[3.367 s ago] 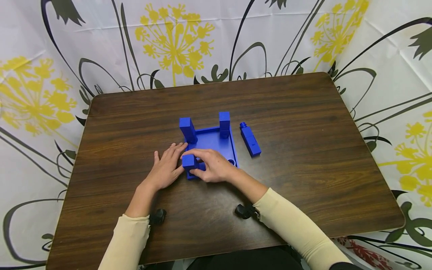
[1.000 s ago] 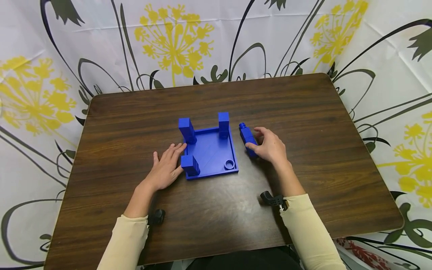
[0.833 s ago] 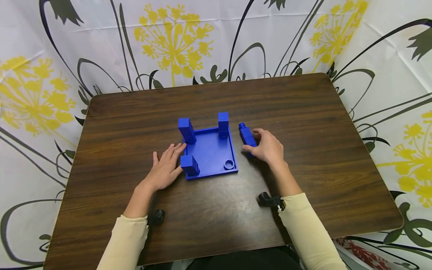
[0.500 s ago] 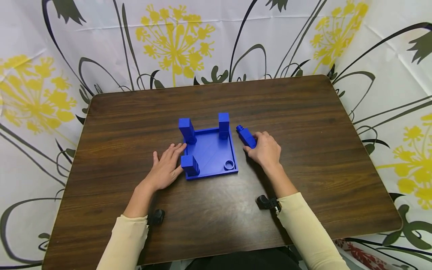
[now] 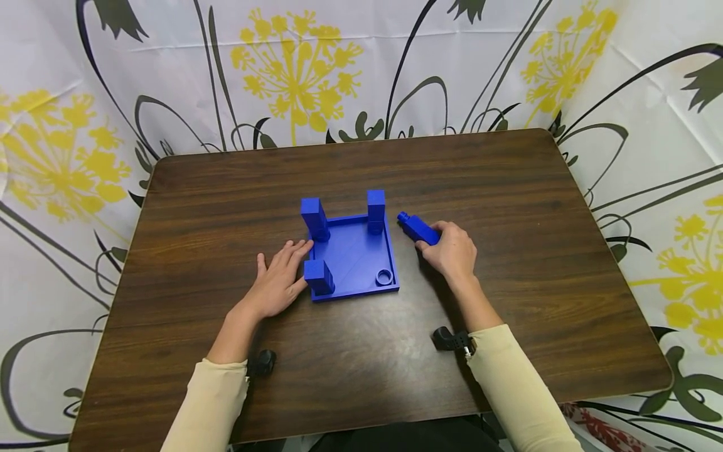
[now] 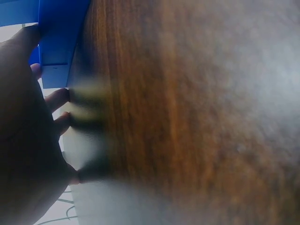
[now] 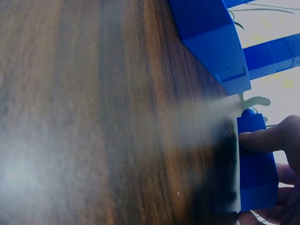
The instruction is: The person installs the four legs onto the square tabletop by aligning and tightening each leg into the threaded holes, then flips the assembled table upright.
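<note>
A shallow blue square toy tabletop lies upside down, its rim facing up. Three square blue legs stand in its corners: back left, back right and front left. A round socket shows at the front right corner. My left hand rests flat on the table, fingers straight, touching the tabletop's left side. To the right, my right hand grips a loose blue leg between thumb and fingers. Its narrow round end points up and left; in the right wrist view, the thumb presses the leg's side.
The pieces are on a brown wood-grain table. A white curtain with yellow and grey plant prints hangs behind and beside it. Black wrist cameras stick out from both forearms above the table's near part.
My right hand has left the front left leg, gone right and taken hold of the loose leg. That leg has turned, its near end swinging right. The left hand stays in place.
</note>
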### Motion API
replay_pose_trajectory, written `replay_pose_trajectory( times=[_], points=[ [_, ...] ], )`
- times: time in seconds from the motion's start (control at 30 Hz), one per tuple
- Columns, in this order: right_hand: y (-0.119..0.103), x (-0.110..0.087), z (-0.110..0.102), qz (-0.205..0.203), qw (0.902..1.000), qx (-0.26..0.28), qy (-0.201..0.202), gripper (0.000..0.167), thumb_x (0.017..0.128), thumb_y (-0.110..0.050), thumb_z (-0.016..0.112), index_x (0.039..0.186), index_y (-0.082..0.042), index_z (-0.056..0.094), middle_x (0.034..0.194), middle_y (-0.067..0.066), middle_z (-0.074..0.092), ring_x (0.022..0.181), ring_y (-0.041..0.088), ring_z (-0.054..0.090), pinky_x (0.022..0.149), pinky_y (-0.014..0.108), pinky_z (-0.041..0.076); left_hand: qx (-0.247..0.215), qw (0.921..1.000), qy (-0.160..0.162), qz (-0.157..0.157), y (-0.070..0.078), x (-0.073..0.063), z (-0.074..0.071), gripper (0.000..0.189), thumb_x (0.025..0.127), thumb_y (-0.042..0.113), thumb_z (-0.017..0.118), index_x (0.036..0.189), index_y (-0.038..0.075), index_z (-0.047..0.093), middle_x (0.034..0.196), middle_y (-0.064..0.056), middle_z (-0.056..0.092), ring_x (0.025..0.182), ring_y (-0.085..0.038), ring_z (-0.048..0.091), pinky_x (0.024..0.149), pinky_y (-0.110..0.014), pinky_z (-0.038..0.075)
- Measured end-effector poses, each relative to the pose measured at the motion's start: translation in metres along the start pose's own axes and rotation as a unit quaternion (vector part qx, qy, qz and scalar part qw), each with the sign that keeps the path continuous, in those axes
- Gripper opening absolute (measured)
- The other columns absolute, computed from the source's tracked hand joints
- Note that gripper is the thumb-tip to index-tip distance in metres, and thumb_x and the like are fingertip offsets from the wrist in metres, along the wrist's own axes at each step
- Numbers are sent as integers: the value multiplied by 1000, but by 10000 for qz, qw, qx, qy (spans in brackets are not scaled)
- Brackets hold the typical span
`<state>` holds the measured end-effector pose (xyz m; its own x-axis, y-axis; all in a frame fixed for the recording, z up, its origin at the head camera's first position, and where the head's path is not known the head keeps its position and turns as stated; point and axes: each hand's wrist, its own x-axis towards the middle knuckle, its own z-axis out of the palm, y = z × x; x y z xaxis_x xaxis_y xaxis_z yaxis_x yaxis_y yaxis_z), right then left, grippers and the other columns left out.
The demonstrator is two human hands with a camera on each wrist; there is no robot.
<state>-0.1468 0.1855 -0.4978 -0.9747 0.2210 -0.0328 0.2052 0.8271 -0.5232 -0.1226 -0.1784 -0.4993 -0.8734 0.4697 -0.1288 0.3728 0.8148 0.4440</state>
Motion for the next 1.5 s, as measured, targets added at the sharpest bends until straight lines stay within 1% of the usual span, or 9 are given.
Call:
replay_pose_trajectory(
  times=[0.27,0.47,0.63,0.77,0.83,1.07,1.27,1.4,1.5],
  points=[
    [6,4,-16,76,9968,792,13,38,77,-27,78,111,-12,70,109,13,65,97,34,60,82,49,47,-22,10000,-44,-19,0,0,0,68,101,29,50,158,26,15,162,-9,18,149,-34,7,103,-75,-6],
    [6,5,-34,-103,9829,1812,318,38,75,-18,79,110,-12,70,111,14,68,99,32,61,85,47,47,-21,10000,-21,-12,-1,1,1,68,100,28,51,158,26,15,161,-9,18,149,-33,7,103,-75,-6],
    [5,6,-45,-507,9502,3025,557,37,75,-10,83,108,1,68,99,17,68,86,30,65,80,38,53,-41,10000,-6,-1,-1,1,1,68,100,28,51,158,26,16,161,-9,19,149,-34,8,102,-75,-5],
    [2,4,-52,-730,9158,3937,315,40,77,-4,82,111,8,65,94,12,65,84,27,63,77,27,53,-45,10000,33,-6,0,1,1,67,100,30,50,158,25,17,161,-9,20,149,-34,8,102,-75,-5],
    [0,1,-54,-810,9040,4198,103,42,78,-2,80,115,8,63,97,9,65,87,25,63,77,24,52,-44,10000,54,-7,0,0,1,66,101,31,50,158,25,17,161,-9,20,149,-34,8,102,-75,-5],
    [-12,-11,-50,-1408,8707,4679,-560,43,82,9,72,121,12,56,103,9,65,94,18,63,85,27,53,-55,10000,29,-3,0,-1,0,66,102,34,49,158,26,16,161,-9,19,149,-33,7,102,-75,-6],
    [-21,-24,-34,-2089,8373,4913,-1175,40,80,13,71,117,12,57,101,15,63,90,21,64,82,32,55,-70,10000,-17,-8,-1,-2,0,67,101,32,49,158,27,15,162,-9,18,149,-33,6,103,-74,-8],
    [-25,-30,-25,-2316,8240,4928,-1566,40,79,14,72,116,11,59,102,18,63,91,21,64,82,37,55,-91,9999,80,41,-2,-1,2,67,100,31,50,158,26,17,161,-10,20,148,-35,8,102,-75,-7],
    [-30,-35,-23,-2377,8238,4832,-1773,40,78,14,73,116,11,59,103,20,63,91,21,64,84,42,54,-121,9999,62,35,-2,-1,2,67,100,29,50,158,26,16,161,-10,19,148,-36,8,102,-75,-7]
  ],
)
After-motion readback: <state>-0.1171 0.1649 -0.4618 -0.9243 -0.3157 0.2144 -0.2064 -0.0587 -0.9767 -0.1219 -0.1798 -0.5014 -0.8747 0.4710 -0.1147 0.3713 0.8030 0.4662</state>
